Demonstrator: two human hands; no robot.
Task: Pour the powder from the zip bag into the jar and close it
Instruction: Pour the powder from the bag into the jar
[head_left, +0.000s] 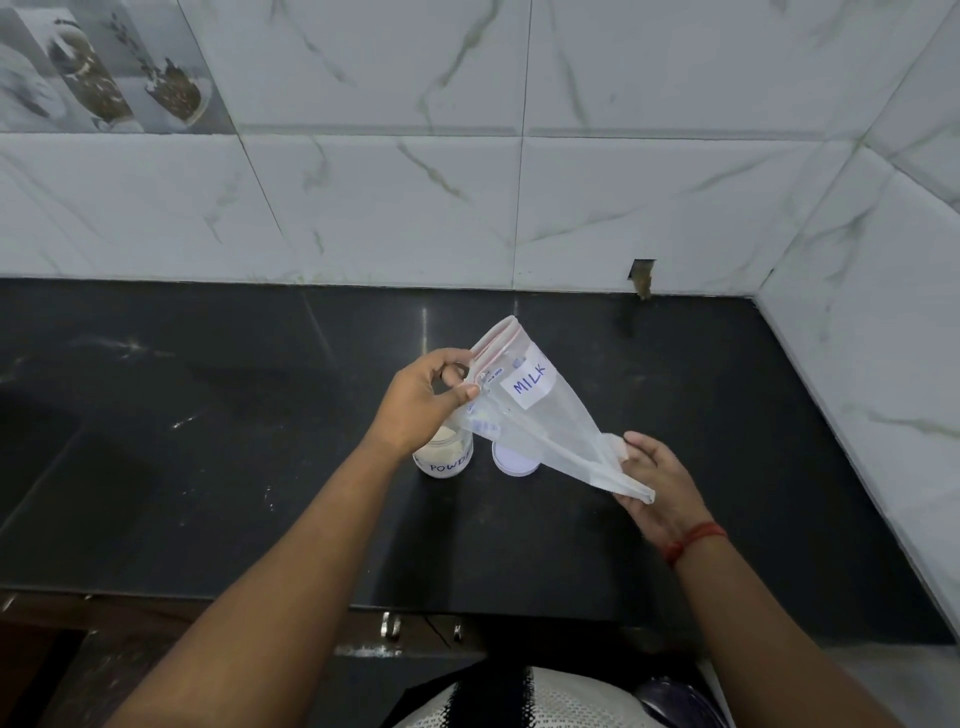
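Clear plastic zip bag with a white "MILK" label (524, 410) held in the air above the black stone worktop (208, 467), looks empty, mouth end up-left, bottom end down-right. Left hand (423, 400) fingers pinched on the bag near its red-striped zip edge. Right hand (652, 483) fingers closed on the bag's bottom corner. Small clear jar with pale powder inside (444, 454) stands on the worktop, directly under the left hand; top hidden by hand and bag, label reads partly "POWD". Round white lid (514, 461) lies flat just beside the jar, partly behind the bag. Red thread band (693, 540) on right wrist.
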